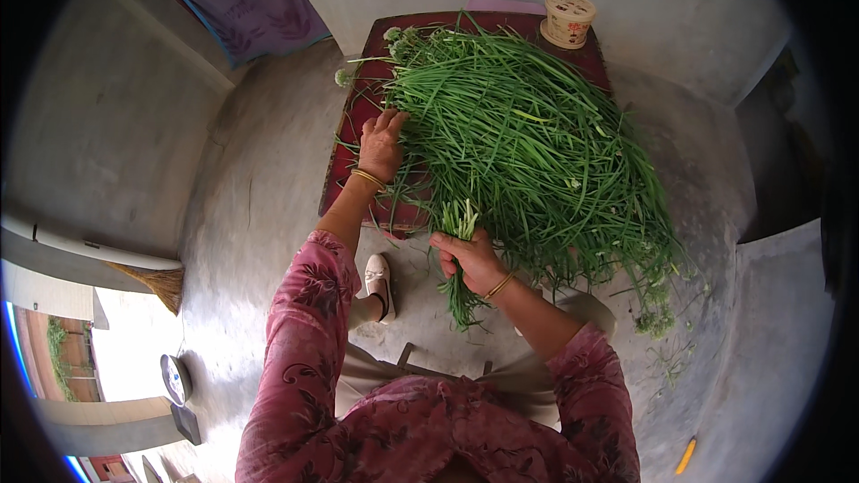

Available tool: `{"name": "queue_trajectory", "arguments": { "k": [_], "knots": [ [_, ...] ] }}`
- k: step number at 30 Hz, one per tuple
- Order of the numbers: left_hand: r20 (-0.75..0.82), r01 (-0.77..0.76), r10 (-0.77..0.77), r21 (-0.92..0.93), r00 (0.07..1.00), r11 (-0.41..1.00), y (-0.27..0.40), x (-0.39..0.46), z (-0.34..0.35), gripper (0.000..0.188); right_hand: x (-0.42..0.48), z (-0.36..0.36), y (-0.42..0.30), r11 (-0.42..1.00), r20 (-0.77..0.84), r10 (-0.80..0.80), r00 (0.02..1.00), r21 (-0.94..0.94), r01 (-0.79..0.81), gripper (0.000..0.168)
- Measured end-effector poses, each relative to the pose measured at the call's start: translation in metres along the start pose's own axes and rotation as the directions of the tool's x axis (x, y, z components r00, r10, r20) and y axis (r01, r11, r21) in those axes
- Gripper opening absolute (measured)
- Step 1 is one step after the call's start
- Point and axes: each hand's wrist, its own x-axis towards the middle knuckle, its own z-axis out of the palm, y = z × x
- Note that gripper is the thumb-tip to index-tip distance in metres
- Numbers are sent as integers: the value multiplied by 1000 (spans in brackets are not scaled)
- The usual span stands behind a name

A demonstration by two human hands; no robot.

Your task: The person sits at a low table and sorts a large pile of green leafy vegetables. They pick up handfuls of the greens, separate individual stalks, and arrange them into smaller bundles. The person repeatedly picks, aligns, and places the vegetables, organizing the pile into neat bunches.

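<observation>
A large heap of green garlic chives (517, 141) covers most of a dark red table (335, 178) and hangs over its near and right edges. My right hand (470, 260) is closed around a small bunch of chives (463, 298), pale cut ends up and leaves hanging down, just off the near edge. At the left edge of the heap is my left hand (384, 141), back upward and fingers bent against the stems; whether it grips any is hidden. White chive flower heads (401, 40) lie at the far left corner, and more hang at the lower right.
A lidded paper tub (569, 20) stands on the table's far right corner. The table's far side is near a wall. A broom (158, 282) and a round pan (176, 379) are at the left. A yellow object (686, 456) lies on the floor at the lower right.
</observation>
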Motion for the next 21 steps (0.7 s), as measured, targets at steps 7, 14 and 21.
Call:
{"name": "queue_trajectory", "arguments": {
  "k": [7, 14, 21],
  "knots": [
    [194, -27, 49, -110, 980, 994, -20, 15, -8, 14, 2, -2, 1, 1000, 24, -2, 1000, -2, 2, 14],
    [307, 88, 108, -562, 945, 823, -41, 33, -74, 6, 3, 0, 2, 1000, 5, 1, 1000, 17, -1, 17],
    [610, 660, -253, -701, 751, 271, -31, 19, -138, 6, 5, 0, 1, 1000, -31, -8, 999, 5, 8, 18]
  ]
}}
